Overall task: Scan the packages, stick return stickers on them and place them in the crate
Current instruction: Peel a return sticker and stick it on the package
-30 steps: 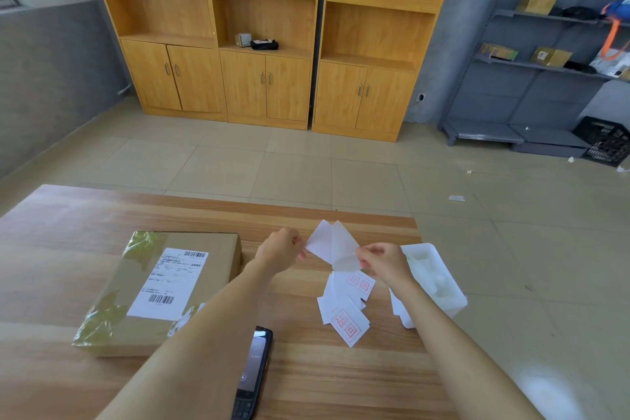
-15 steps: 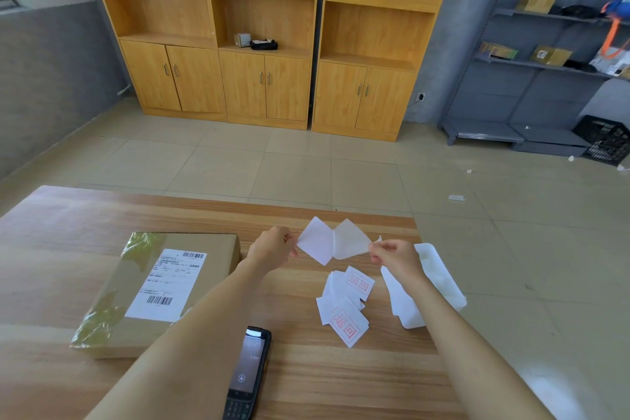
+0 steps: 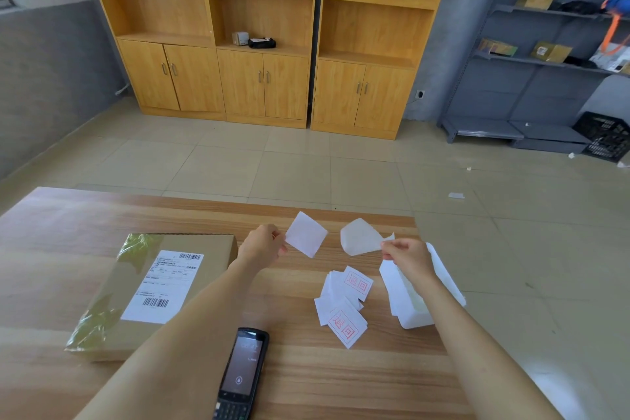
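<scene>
White paper is in both hands, held up over a wooden table [image 3: 102,215]. The left hand [image 3: 262,245] pinches one corner of a flat square slip [image 3: 306,233] between thumb and fingers. The slip sticks out to the right of that hand, with a blank side facing the camera. The right hand [image 3: 405,254] pinches the edge of a curled slip [image 3: 359,240] that reaches out to its left. The two slips do not touch, and bare table shows between them.

Nearer the person than the right hand and a little to its left, a loose pile of return stickers [image 3: 344,303] lies on the table, two of them showing red stamped characters. A white tray [image 3: 414,315] lies under the right wrist and forearm, just right of the pile.

Left of the left hand, beside that forearm, a flat brown package [image 3: 177,249] lies with its shipping label [image 3: 163,286] facing up. A black handheld scanner [image 3: 243,373] lies screen up between the two forearms, closer to the person than either hand. Far beyond the right hand, a black crate [image 3: 605,138] stands on the floor beside grey shelving.
</scene>
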`<state>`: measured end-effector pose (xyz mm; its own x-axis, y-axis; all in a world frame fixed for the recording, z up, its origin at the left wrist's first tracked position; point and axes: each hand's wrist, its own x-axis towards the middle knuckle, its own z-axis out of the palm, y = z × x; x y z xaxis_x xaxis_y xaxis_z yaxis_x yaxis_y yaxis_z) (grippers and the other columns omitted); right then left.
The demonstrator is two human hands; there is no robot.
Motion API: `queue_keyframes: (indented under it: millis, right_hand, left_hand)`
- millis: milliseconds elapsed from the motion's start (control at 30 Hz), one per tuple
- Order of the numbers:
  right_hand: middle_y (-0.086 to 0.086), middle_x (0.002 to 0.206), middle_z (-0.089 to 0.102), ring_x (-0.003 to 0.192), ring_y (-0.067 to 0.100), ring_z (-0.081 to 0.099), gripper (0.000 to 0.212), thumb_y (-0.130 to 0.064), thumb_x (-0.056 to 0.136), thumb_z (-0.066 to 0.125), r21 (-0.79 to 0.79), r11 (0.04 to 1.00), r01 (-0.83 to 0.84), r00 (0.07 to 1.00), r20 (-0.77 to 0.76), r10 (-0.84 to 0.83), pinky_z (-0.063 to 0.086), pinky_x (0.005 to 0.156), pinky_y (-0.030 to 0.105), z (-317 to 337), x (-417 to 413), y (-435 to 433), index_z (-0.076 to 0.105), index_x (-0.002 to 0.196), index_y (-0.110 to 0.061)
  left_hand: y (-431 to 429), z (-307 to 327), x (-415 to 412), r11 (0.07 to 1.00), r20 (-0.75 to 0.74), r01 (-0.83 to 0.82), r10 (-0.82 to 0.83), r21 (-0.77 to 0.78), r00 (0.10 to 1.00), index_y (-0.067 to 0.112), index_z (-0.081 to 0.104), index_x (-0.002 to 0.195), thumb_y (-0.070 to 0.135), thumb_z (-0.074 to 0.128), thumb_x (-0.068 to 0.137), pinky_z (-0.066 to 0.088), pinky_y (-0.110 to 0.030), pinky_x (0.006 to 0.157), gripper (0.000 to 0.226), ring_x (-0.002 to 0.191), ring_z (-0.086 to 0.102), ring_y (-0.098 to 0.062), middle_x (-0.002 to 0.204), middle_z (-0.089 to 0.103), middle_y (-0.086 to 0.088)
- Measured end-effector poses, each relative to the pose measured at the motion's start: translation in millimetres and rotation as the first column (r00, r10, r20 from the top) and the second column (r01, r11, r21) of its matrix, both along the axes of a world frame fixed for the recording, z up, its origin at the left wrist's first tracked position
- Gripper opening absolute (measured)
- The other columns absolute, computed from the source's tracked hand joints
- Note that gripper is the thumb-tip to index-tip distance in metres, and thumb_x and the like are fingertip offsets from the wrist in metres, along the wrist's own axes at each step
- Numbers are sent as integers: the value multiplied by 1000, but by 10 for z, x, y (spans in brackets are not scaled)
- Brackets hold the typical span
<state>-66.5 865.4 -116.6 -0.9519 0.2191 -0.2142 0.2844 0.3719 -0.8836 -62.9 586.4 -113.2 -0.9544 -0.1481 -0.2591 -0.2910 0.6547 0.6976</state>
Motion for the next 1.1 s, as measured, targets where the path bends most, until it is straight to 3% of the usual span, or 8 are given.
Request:
queue_keyframes:
  millis: [133, 233, 333, 500, 667, 900, 1100]
  right_hand:
    - [-2, 71, 67, 86, 20, 66, 9, -17, 83, 66, 21, 998, 59, 998, -12, -59, 47, 82, 32, -7, -42, 99, 69, 75, -14]
    - [-3, 69, 66, 81, 19, 64, 10, -14, 83, 64, 64, 990, 122, 992, -38, -120, 42, 69, 26, -22, -52, 219, 70, 90, -12]
    - [7, 82, 67, 82, 26, 66, 15, -8, 81, 60, 115, 972, 203, 979, -36, -200, 40, 57, 26, -71, -51, 355, 68, 94, -12]
    - [12, 104, 66, 94, 33, 65, 18, -5, 84, 55, 163, 940, 301, 952, 14, -307, 43, 69, 31, -271, -74, 587, 65, 99, -8]
    - [17, 108, 67, 101, 34, 63, 22, -4, 85, 55, 191, 922, 337, 924, 119, -363, 47, 84, 37, -541, -6, 783, 66, 104, -6]
    - [20, 117, 63, 111, 35, 57, 37, -10, 90, 49, 208, 920, 332, 894, 241, -377, 44, 91, 37, -650, 51, 1019, 54, 125, -3]
    - [18, 131, 54, 119, 35, 51, 41, -10, 90, 51, 228, 928, 295, 912, 223, -345, 41, 89, 34, -564, -6, 1055, 50, 130, 0]
  left_hand:
    - [-16, -6, -9, 999, -6, -11, 11, -33, 1000, 12, 55, 91, 18, 42, 94, 46, -28, 67, 16, 79, 69, -24, 82, 71, 3]
    - [-19, -32, -4, 999, -8, -15, 14, -51, 1000, 9, 59, 93, 19, 42, 95, 52, -33, 73, 19, 83, 69, -23, 82, 71, 5]
    - [5, -81, -15, 998, -1, -12, 12, -54, 1000, 8, 62, 93, 17, 43, 94, 52, -35, 74, 21, 82, 67, -22, 83, 72, 3]
    - [109, -164, -57, 997, 13, 11, -10, -81, 1000, 16, 60, 81, 17, 43, 94, 50, -32, 68, 22, 76, 66, -21, 80, 70, 5]
    - [249, -252, -96, 996, 42, 36, -33, -78, 999, 12, 61, 87, 16, 44, 93, 46, -30, 63, 19, 73, 64, -20, 76, 68, 8]
    - [474, -312, -165, 993, 64, 61, -55, -98, 996, 14, 58, 83, 16, 43, 92, 48, -30, 66, 18, 74, 64, -20, 78, 69, 7]
    - [671, -304, -192, 995, 57, 55, -50, -88, 997, 13, 61, 88, 17, 43, 92, 50, -30, 69, 18, 80, 68, -21, 75, 67, 11]
